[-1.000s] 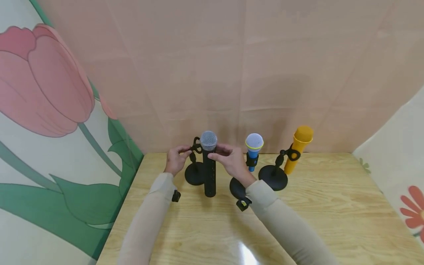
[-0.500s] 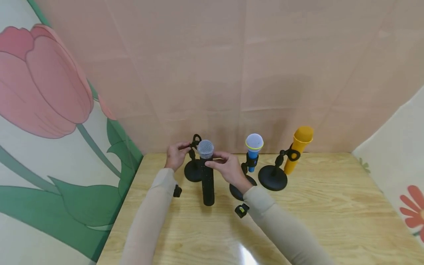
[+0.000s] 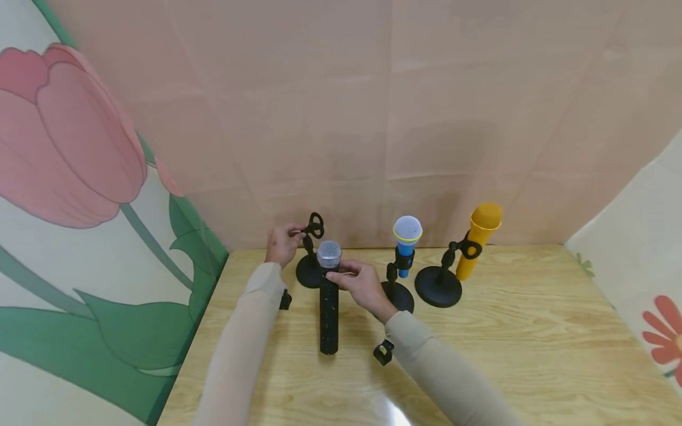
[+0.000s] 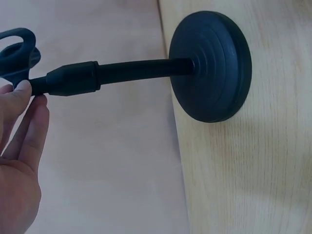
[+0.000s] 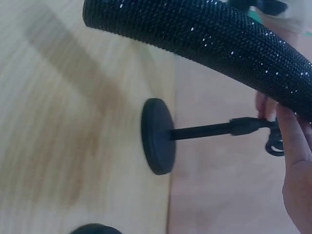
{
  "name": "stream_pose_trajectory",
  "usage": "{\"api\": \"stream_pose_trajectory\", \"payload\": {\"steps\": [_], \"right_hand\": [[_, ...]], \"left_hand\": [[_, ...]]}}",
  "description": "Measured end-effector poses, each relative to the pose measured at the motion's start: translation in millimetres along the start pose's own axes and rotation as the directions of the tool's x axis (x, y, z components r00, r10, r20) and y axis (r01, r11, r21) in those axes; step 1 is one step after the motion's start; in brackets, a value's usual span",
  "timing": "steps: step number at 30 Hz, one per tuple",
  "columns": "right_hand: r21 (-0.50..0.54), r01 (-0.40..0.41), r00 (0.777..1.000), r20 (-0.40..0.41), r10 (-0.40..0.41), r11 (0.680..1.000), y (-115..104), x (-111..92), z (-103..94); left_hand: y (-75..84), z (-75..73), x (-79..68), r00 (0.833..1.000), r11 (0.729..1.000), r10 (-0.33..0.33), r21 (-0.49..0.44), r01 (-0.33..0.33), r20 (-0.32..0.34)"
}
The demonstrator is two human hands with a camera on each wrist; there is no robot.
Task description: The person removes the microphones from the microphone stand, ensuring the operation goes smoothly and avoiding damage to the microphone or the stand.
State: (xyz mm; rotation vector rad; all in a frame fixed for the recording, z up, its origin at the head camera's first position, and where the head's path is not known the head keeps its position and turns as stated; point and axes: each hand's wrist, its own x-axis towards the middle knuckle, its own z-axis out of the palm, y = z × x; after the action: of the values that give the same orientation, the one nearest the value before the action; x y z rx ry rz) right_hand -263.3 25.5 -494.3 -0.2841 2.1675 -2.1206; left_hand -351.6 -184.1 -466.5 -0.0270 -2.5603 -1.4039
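Observation:
My right hand [image 3: 362, 285] grips a black, glittery microphone [image 3: 329, 313] with a silver mesh head, just below that head. In the right wrist view its sparkling handle [image 5: 204, 39] crosses the top, and the mesh head is out of frame. My left hand [image 3: 283, 244] pinches the neck of a black microphone stand [image 3: 309, 269], right under its ring-shaped clip [image 3: 316, 225]. The left wrist view shows thumb and fingers at the neck, with the round base [image 4: 212, 66] on the table. No microphone sits in that clip; the held one is nearer to me.
To the right, a blue microphone [image 3: 407, 248] with a white head sits in a second black stand [image 3: 398, 296]. Beyond it a yellow microphone [image 3: 479, 242] is held by a third stand [image 3: 439, 285]. A pink cloth backdrop [image 3: 341, 118] rises behind the wooden table [image 3: 506, 355].
My right hand has drawn the black microphone toward me and away from the stand's clip, which now shows fully. The left hand stays at the stand's neck.

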Motion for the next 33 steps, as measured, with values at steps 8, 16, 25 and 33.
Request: {"api": "stream_pose_trajectory", "payload": {"steps": [8,16,25,33], "right_hand": [[-0.001,-0.101,0.995,-0.021,0.101,0.995,15.6,-1.4,5.1],[0.021,-0.105,0.994,-0.035,0.106,0.994,31.8,1.7,9.6],[0.003,-0.139,0.990,-0.029,0.139,0.990,42.0,3.9,14.7],[-0.004,-0.161,0.986,-0.047,0.161,0.987,54.1,4.1,24.4]], "left_hand": [[0.3,0.3,6.6,1.000,0.999,0.009,0.033,-0.009,-0.002],[1.0,1.7,10.8,0.999,0.998,0.050,0.033,-0.050,-0.020],[6.9,2.9,13.5,0.993,0.994,0.106,0.030,-0.105,-0.047],[6.9,4.4,18.8,0.989,0.989,0.136,0.072,-0.131,-0.062]]}}
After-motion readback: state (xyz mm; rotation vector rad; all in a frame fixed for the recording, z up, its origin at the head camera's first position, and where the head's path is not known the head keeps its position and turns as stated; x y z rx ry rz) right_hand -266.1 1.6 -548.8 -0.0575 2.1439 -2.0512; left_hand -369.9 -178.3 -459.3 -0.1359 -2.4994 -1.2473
